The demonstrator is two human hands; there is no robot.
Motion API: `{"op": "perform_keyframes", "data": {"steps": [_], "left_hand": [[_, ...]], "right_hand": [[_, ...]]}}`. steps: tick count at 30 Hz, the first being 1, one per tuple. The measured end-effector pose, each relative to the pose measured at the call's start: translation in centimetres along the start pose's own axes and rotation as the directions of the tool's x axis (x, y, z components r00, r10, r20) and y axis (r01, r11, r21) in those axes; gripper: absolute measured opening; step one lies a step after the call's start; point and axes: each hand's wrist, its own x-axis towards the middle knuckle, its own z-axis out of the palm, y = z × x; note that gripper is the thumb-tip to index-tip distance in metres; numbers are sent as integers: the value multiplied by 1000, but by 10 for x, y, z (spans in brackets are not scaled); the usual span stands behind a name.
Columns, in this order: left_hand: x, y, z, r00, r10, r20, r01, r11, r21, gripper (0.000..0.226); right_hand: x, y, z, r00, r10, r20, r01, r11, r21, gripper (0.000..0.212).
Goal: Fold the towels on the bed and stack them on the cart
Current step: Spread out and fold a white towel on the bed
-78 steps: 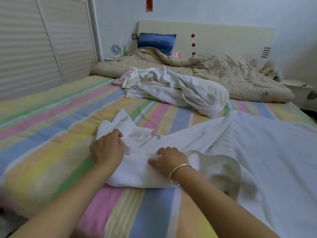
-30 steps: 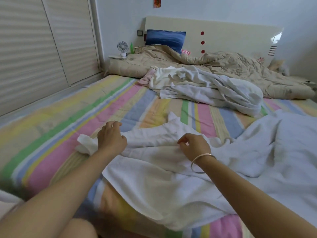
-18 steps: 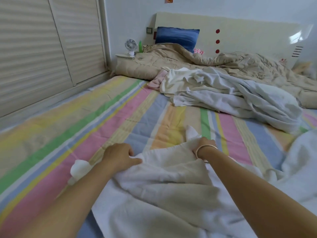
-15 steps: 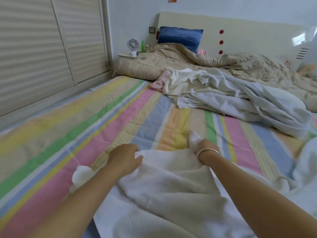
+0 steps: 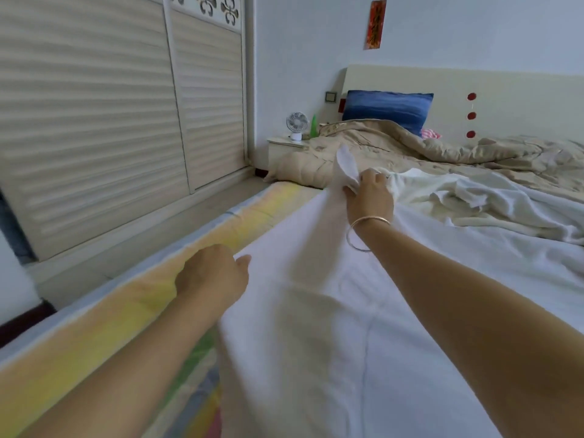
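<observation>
Head view: large white terry towel [image 5: 331,327] lies spread over the bed, filling centre and lower right of the frame. Right hand [image 5: 368,192], upper centre, fingers closed, pinches the towel's far corner, which sticks up above the knuckles as a small white point. Thin metal bangle [image 5: 366,230] on the right wrist. Towel runs as a raised ridge from that grip down toward the bottom of the frame. Left hand [image 5: 213,276], centre left, fingers curled at the towel's left edge; thumb tip touches the cloth, cannot tell if it actually grips the edge. Both bare forearms enter from the bottom corners.

Striped pastel bedsheet [image 5: 151,298] (yellow, orange, green, blue bands) shows along the left of the towel, blurred. Crumpled heap of more white towels [image 5: 467,191] at right of centre, just beyond the right hand. Rumpled beige quilt [image 5: 410,147] behind it across the upper right. Blue pillow [image 5: 387,107] leans on the cream headboard [image 5: 505,90] with red dots. Small white desk fan [image 5: 297,124] and green bottle [image 5: 313,124] stand on a pale nightstand [image 5: 284,147], upper centre. Slatted cream wardrobe doors [image 5: 110,105] fill the upper left. Red paper strip [image 5: 376,23] on the wall, top centre. No cart in frame.
</observation>
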Motion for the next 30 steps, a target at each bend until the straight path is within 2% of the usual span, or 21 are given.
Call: {"op": "perform_keyframes", "data": {"steps": [3, 6, 9, 11, 13, 15, 18, 20, 23, 26, 28, 30], "left_hand": [[37, 1, 12, 1000, 13, -28, -14, 999, -50, 45], [74, 9, 57, 1000, 11, -16, -13, 986, -165, 43], [87, 9, 125, 991, -15, 133, 58, 945, -323, 43], [87, 6, 156, 991, -51, 125, 104, 877, -469, 33], [90, 4, 173, 996, -72, 57, 91, 828, -553, 32], [92, 2, 176, 997, -62, 44, 76, 800, -595, 31], [92, 1, 172, 997, -51, 52, 72, 781, -621, 30], [91, -1, 171, 994, -23, 110, 90, 744, -662, 26], [77, -8, 158, 975, 4, 223, 175, 608, -774, 18], [47, -17, 138, 944, -44, 327, 304, 501, -810, 15], [17, -29, 119, 908, -48, 415, 383, 497, -779, 18], [-15, -43, 94, 836, -12, 549, 479, 503, -719, 22]], "right_hand": [[30, -21, 41, 997, 82, -7, -80, 991, 102, 29], [43, -15, 92, 995, -1, 100, -17, 985, 174, 39], [26, 22, 142, 941, -30, 338, 5, 997, 74, 67], [8, 53, 171, 871, 31, 490, -25, 1000, -19, 81], [-4, 76, 192, 841, 24, 541, 20, 997, -75, 86], [-8, 81, 197, 840, -39, 540, 65, 997, -30, 85], [-15, 66, 186, 818, -85, 569, 111, 994, -11, 80], [-32, 52, 169, 776, -115, 620, 148, 989, -2, 75], [-81, 34, 125, 661, -182, 728, 229, 973, 35, 72], [-139, 21, 69, 598, -269, 755, 315, 945, 87, 60], [-172, 16, 30, 595, -311, 741, 307, 940, 148, 47], [-205, 9, -9, 644, -358, 676, 302, 931, 206, 38]]}}
